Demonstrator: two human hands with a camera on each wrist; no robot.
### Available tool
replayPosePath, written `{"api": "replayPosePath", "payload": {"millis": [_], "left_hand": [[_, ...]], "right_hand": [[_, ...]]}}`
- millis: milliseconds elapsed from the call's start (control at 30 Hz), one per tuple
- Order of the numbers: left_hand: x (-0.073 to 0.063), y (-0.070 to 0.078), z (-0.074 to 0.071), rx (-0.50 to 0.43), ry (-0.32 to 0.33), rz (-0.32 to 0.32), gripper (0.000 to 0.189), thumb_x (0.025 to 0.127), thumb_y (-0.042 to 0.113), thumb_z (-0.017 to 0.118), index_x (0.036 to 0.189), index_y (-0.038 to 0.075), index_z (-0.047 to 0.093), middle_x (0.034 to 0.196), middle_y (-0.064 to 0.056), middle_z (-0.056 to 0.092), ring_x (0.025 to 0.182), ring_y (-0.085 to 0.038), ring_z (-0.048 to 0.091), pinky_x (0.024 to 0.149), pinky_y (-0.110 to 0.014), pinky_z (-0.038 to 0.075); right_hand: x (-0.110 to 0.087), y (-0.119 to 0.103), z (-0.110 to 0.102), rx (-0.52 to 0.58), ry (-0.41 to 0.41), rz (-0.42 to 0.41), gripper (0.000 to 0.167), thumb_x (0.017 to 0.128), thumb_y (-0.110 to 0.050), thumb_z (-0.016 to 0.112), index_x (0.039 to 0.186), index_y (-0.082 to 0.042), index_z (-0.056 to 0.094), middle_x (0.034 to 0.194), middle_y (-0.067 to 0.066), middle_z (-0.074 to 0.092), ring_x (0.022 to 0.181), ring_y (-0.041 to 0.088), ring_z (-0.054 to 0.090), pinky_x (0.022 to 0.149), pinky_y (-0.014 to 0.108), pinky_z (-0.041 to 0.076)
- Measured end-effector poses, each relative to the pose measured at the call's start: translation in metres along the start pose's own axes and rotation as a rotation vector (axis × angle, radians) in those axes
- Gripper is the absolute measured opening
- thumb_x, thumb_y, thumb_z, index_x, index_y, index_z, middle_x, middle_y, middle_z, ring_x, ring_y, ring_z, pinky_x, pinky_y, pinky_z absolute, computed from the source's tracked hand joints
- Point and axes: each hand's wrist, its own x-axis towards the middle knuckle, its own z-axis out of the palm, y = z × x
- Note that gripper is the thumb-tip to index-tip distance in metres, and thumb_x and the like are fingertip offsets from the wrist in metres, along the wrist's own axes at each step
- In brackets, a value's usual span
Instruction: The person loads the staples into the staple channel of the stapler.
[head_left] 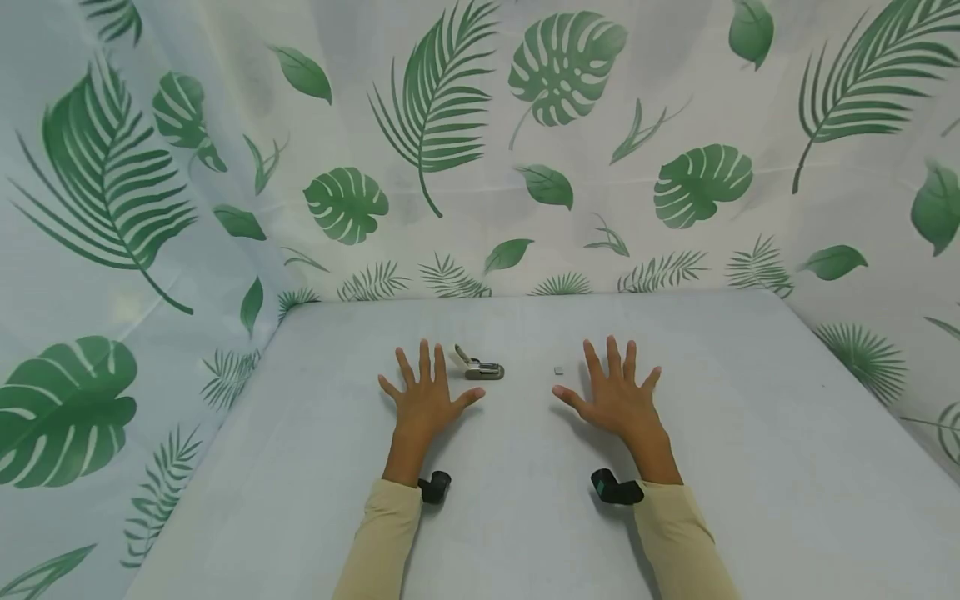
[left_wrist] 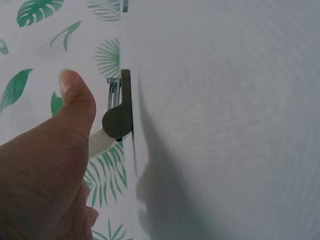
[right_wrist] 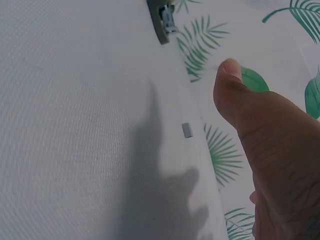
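Note:
A small stapler (head_left: 484, 372) lies on the white table with its top arm swung up to the left. In the left wrist view the stapler (left_wrist: 119, 112) shows its dark base and metal rail beyond the thumb. My left hand (head_left: 423, 406) is spread just left of it, fingers straight, holding nothing. To the stapler's right lies a tiny grey block (head_left: 558, 371), which looks like a short strip of staples; the right wrist view shows this block (right_wrist: 187, 130) too. Beside it my right hand (head_left: 621, 404) is spread with straight fingers and holds nothing.
The white table (head_left: 517, 500) reaches back to a pale curtain (head_left: 480, 225) printed with green leaves, which also hangs along both sides. A black wrist camera (head_left: 435, 487) sits at the left cuff and another black camera (head_left: 617, 487) at the right cuff.

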Motion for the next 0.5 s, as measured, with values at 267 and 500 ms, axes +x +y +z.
{"api": "replayPosePath", "payload": {"millis": [267, 500], "left_hand": [[0.011, 0.005, 0.001, -0.112, 0.073, -0.035, 0.082, 0.092, 0.047, 0.063, 0.153, 0.005, 0.028, 0.157, -0.021, 0.031, 0.142, -0.049, 0.028, 0.102, -0.075, 0.028], [0.027, 0.008, 0.011, -0.558, 0.074, -0.058, 0.070, 0.093, 0.027, 0.068, 0.150, 0.005, 0.033, 0.141, -0.022, 0.053, 0.128, -0.036, 0.054, 0.102, -0.052, 0.046]], "right_hand": [[0.001, -0.001, -0.004, 0.026, -0.012, 0.004, 0.097, 0.090, -0.069, 0.048, 0.156, -0.007, 0.015, 0.160, 0.031, 0.005, 0.146, 0.055, -0.003, 0.104, 0.081, 0.000], [0.005, 0.000, 0.001, 0.077, -0.019, 0.000, 0.091, 0.094, -0.067, 0.042, 0.156, -0.006, 0.014, 0.160, 0.030, 0.007, 0.146, 0.054, 0.002, 0.106, 0.078, 0.004]]}}
